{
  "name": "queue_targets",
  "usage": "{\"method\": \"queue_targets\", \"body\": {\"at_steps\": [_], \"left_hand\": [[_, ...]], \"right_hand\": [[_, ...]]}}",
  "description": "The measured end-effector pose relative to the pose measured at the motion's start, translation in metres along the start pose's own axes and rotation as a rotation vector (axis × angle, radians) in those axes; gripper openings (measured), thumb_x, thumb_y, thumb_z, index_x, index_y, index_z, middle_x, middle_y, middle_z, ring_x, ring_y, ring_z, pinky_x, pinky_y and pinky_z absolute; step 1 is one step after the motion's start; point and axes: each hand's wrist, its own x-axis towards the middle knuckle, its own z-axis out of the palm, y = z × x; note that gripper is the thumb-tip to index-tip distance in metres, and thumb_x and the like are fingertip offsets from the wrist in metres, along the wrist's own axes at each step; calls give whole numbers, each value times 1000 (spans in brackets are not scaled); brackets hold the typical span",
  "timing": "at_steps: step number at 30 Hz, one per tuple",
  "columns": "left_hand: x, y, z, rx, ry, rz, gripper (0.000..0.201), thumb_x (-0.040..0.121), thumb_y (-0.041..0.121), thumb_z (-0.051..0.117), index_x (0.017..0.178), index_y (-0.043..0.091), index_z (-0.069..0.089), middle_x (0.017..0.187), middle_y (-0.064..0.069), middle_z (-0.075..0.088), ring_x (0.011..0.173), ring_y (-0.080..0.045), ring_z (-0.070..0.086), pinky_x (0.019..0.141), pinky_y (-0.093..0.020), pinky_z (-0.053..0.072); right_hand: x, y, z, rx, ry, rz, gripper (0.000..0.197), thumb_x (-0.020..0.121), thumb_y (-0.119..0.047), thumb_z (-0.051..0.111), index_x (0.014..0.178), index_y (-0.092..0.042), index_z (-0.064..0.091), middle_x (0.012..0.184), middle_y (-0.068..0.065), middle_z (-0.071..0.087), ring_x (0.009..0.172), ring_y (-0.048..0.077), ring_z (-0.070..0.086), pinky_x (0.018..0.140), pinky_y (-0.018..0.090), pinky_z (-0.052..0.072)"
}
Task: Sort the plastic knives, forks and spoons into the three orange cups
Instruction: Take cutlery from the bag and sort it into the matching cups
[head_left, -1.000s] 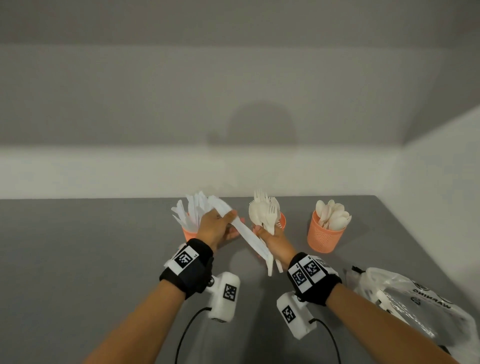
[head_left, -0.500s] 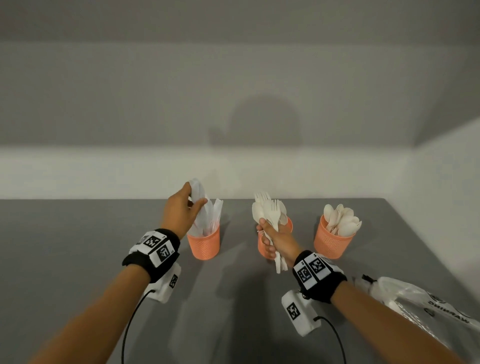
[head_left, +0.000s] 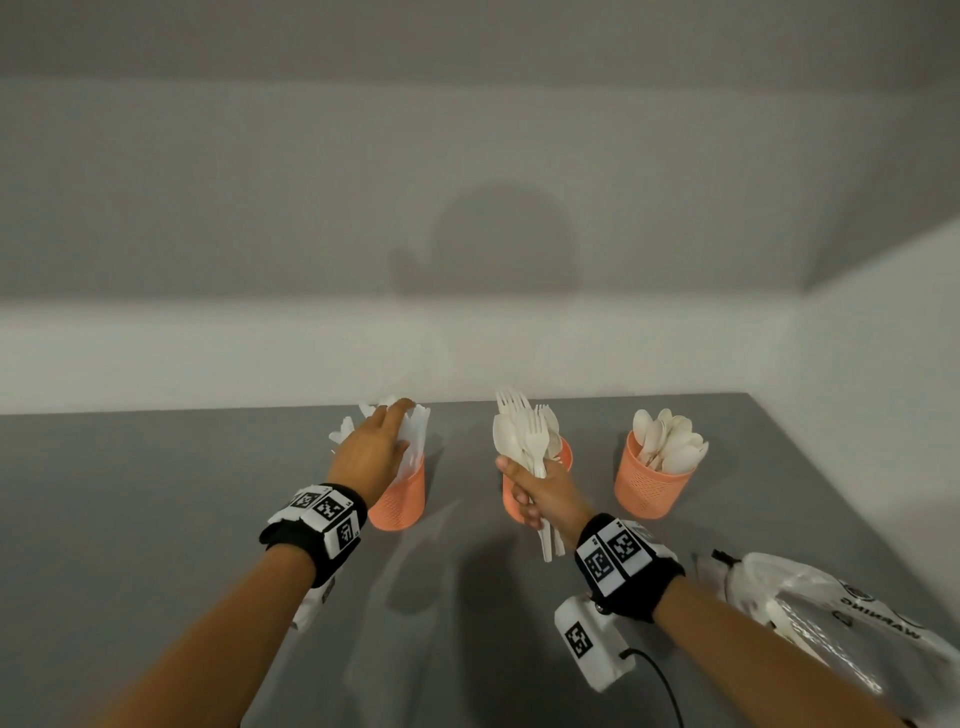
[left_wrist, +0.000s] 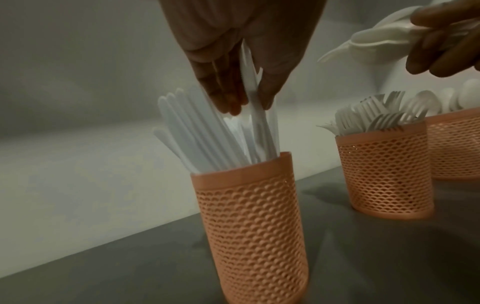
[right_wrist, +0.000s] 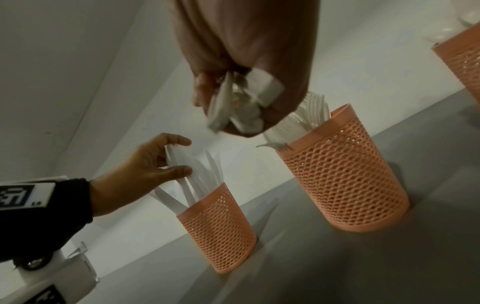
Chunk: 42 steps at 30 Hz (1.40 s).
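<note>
Three cups are set in a row on the table (head_left: 156, 519), and the middle cup (right_wrist: 345, 176) is taken as the landmark. The cup with knives (head_left: 400, 499) stands to its left, well apart; the cup with spoons (head_left: 649, 483) stands to its right. Forks (left_wrist: 374, 121) are held in the middle cup. A bundle of cutlery (head_left: 524, 441) is held just before it. A plastic bag (head_left: 810, 608) is laid nearer and to the right.

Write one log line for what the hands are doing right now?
left hand: slips knife into left cup | right hand: holds bunch of forks and spoons | middle cup: forks | right cup: spoons
</note>
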Motion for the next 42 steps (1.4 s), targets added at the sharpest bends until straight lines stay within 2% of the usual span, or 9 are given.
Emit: {"method": "queue_targets", "body": {"at_steps": [5, 9, 12, 17, 21, 25, 30, 36, 42], "left_hand": [[7, -5, 11, 159, 36, 97, 27, 74, -4, 68, 100, -7, 65, 119, -27, 58, 86, -40, 67, 65, -41, 56], [7, -6, 21, 272, -22, 120, 43, 88, 24, 36, 96, -7, 65, 112, -26, 63, 98, -39, 65, 89, -50, 50], [5, -9, 24, 281, -82, 71, 66, 87, 41, 22, 111, -6, 62, 121, -26, 60, 110, -38, 60, 99, -56, 41], [6, -8, 19, 270, -147, -24, 124, 58, 75, -35, 148, 7, 17, 153, -16, 26, 144, -29, 19, 116, -49, 3], [1, 31, 1, 19, -4, 3, 89, 84, 71, 5, 149, 11, 13, 156, -11, 20, 146, -24, 13, 118, -41, 6], [-11, 94, -5, -541, 96, -55, 26, 93, 24, 51, 110, 8, 62, 107, -9, 64, 95, -21, 59, 82, -27, 45], [-19, 134, 25, -850, -104, -232, 16, 81, 28, 68, 83, 14, 61, 72, -2, 58, 65, -17, 52, 69, -37, 49], [-15, 148, 46, -1106, -166, -451, 17, 87, 11, 62, 73, 8, 53, 57, -8, 52, 33, -6, 45, 37, -18, 41], [-10, 150, 44, -953, 51, -436, 19, 86, 9, 57, 70, 13, 46, 62, -8, 59, 54, -24, 61, 63, -37, 55]], "right_hand": [[-3, -1, -3, 15, 23, 2, 26, 91, -35, 56, 71, -24, 44, 36, -9, 40, 31, 4, 33, 34, 17, 31], [-6, 0, -5, 28, 21, 13, 32, 91, -35, 56, 74, -10, 47, 38, -8, 40, 30, 5, 33, 34, 17, 32], [-10, -2, -8, 24, 1, -6, 29, 93, -33, 53, 73, -13, 48, 37, -8, 39, 31, 5, 34, 36, 18, 34], [-17, -5, -11, 26, 31, 0, 36, 93, -32, 54, 60, -19, 46, 35, -8, 37, 32, 6, 34, 38, 19, 35], [-13, 1, -9, -75, 144, -94, 15, 91, -23, 58, 87, -8, 58, 48, -10, 52, 38, 2, 47, 41, 16, 40], [-9, 10, -7, -241, 306, -145, 44, 84, -40, 50, 125, -25, 52, 117, -1, 62, 104, 17, 62, 92, 37, 49], [-17, 8, -10, -312, 359, -167, 43, 89, -40, 45, 125, -17, 51, 101, 1, 68, 93, 21, 66, 82, 40, 53], [-31, 7, -26, -312, 279, -167, 12, 92, -21, 48, 96, -18, 59, 77, -2, 65, 73, 16, 63, 67, 33, 52], [-55, 5, -35, -55, 151, -170, 8, 92, -27, 56, 87, -27, 51, 50, -6, 46, 36, 8, 35, 33, 18, 29]]}}
